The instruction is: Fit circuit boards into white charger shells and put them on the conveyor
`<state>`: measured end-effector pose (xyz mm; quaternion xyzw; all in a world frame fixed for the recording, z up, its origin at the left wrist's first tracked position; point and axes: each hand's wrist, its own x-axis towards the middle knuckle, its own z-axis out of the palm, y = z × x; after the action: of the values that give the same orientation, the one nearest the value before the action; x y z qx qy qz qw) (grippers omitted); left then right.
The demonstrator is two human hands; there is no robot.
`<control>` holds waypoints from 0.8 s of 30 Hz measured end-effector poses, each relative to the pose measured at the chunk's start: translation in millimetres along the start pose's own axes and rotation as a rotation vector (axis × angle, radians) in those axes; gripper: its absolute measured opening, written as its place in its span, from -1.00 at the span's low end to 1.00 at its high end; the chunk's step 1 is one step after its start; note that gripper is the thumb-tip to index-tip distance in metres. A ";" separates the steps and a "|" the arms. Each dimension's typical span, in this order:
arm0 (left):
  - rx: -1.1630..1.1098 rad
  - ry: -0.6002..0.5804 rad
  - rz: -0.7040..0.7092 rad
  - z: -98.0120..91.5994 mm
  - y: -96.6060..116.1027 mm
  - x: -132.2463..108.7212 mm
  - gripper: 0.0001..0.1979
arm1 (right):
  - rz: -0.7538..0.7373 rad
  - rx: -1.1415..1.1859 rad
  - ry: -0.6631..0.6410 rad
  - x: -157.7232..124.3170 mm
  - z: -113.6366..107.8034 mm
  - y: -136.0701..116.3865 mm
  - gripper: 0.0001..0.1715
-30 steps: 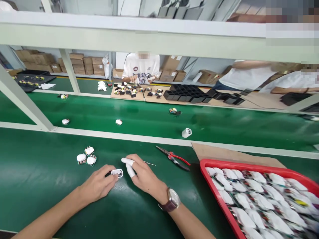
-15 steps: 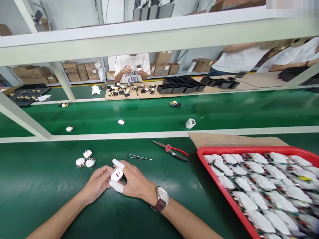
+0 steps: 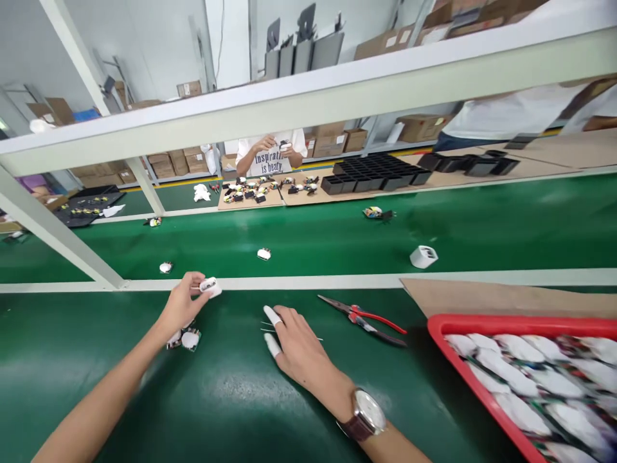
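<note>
My left hand (image 3: pixel 186 301) pinches a white plastic housing (image 3: pixel 211 287) near the bench's back rail, above small white-topped circuit assemblies (image 3: pixel 191 339) that it partly hides. To the right, my right hand (image 3: pixel 301 344) is over the green bench with its fingers apart and white covers on two fingertips. It holds nothing and partly covers the metal tweezers (image 3: pixel 315 337). Red-and-black pliers (image 3: pixel 364 318) lie further right.
At the right, a red tray (image 3: pixel 436 328) holds several white-topped assemblies beside cardboard (image 3: pixel 482 297). Beyond the rail (image 3: pixel 308 282), the green belt carries a white housing (image 3: pixel 424 256) and small assemblies. A person in a white shirt (image 3: pixel 271 154) works across.
My left hand has moved up and away with the white housing, over the small assemblies. My right hand has let go of the housing and moved right onto the tweezers. The view has shifted.
</note>
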<state>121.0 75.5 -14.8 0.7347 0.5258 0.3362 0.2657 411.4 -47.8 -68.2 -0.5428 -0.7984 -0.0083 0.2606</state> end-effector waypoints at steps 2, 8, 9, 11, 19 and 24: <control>0.145 0.066 -0.015 -8.9 -18.5 40.4 -0.62 | 0.054 -0.142 -0.023 0.1 8.1 16.9 -0.61; 0.336 0.135 -0.058 -19.5 -60.6 88.7 -0.44 | 0.125 -0.305 0.040 -4.1 19.3 41.0 -0.58; 0.357 0.134 -0.066 -24.8 -66.6 88.0 -0.41 | 0.125 -0.307 0.050 -4.7 19.8 41.3 -0.55; 0.387 0.133 -0.087 -39.5 -77.4 84.2 -0.44 | 0.125 -0.298 0.061 -5.1 20.9 41.1 -0.50; 0.308 0.065 -0.048 -51.9 -56.0 45.9 -0.51 | 0.172 -0.262 0.045 -5.1 20.2 31.3 -0.47; 0.163 -0.269 0.291 -16.3 -3.0 -13.3 -0.60 | 0.243 -0.045 -0.023 11.9 -2.2 32.0 -0.54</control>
<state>103.7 64.4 -9.6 0.8602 0.3995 0.2264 0.2217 436.8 -25.1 -69.9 -0.6414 -0.7292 0.0115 0.2383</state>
